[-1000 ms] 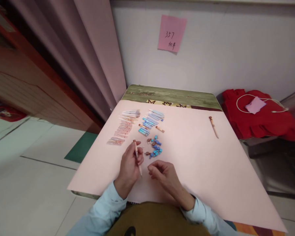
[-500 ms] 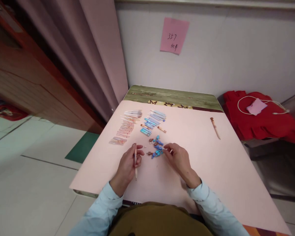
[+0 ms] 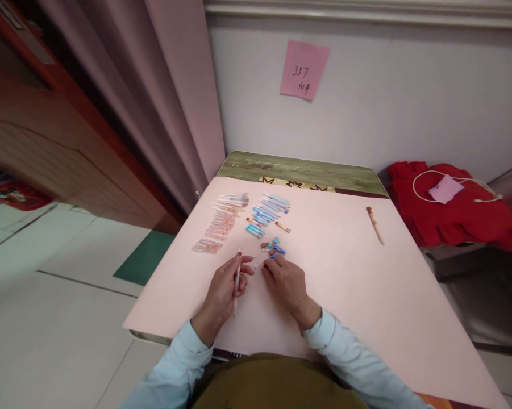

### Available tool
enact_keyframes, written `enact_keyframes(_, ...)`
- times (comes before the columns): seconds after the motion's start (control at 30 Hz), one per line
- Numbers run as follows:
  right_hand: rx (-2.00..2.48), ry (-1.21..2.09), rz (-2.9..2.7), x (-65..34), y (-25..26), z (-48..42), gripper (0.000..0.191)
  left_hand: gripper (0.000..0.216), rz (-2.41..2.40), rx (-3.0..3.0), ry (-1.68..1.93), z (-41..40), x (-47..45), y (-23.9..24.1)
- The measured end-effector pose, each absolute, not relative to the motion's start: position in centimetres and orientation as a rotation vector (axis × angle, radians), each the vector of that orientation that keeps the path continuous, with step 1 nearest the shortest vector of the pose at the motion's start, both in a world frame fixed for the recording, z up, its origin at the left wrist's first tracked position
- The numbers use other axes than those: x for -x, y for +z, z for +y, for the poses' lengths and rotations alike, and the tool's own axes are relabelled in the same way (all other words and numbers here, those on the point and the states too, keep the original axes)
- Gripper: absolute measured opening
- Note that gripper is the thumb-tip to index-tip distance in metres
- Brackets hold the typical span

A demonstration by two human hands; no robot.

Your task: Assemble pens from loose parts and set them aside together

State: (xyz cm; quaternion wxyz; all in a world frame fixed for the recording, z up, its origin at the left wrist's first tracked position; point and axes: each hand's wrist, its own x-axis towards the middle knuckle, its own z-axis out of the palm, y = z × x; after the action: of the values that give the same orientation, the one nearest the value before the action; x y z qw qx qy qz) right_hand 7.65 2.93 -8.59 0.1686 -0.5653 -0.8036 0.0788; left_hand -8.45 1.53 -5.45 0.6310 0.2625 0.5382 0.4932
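Left hand point(image 3: 225, 288): grip closed round a slim pen point(image 3: 237, 278), brown end away from the person, tip poking out below the palm. Right hand point(image 3: 284, 279) sits just beside it, fingers curled onto the tabletop point(image 3: 349, 272); whether that grip holds anything, I cannot tell. Blue and brown caps point(image 3: 273, 248) lie just beyond its fingertips.

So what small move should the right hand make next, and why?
Probably pinch one small piece from the blue and brown pile and bring it to the pen. The left hand grips the pen, and the right hand rests just before that pile; whether it grips anything already is unclear.
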Motion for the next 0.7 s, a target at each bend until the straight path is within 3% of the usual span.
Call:
enact_keyframes(0.27, 1.688, 0.588, -1.902, -11.7, -7.3, 3.9, 0.028, 0.043, 1.452, -0.663, 1.091, 2.3, 8.5, -6.6)
enact_keyframes(0.43, 1.64, 0.952, -1.733, -14.1, -8.2, 4.3, 0.062, 0.039, 1.444, -0.727, 1.009, 2.8, 7.6, -6.9)
enact_keyframes(0.7, 1.628, 0.813, -1.75, -11.7, -8.6, 4.5, 0.049, 0.037, 1.387, -0.79, 0.995, 4.1, 6.2, -7.3)
